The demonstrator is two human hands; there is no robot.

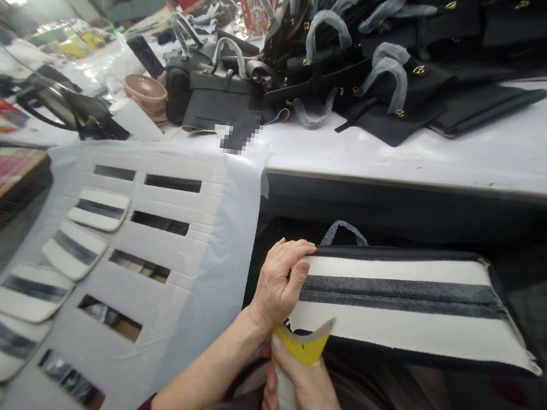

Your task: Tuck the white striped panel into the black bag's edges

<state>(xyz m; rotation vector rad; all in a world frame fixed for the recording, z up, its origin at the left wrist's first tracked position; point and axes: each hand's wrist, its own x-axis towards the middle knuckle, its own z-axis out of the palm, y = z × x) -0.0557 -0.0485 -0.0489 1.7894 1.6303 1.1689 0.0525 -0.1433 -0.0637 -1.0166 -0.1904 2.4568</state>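
My left hand [281, 282] is closed on the left end of a long white panel with a dark zipper strip [406, 301] along its middle, thumb on top. The panel lies level in front of me, below the table edge, with a black bag edge and a grey wrapped handle [343, 229] behind it. Lower down, my right hand [298, 388] is wrapped round a white container with a torn yellow rim [305, 343], held upright with its rim just under the panel's left end.
To the left, a white template sheet with rectangular slots [149, 243] lies beside several smaller white zipper pieces [98, 209]. The white table [509, 154] carries a heap of black handbags [371, 57] and a pink basket [146, 91]. A person sits at the far back.
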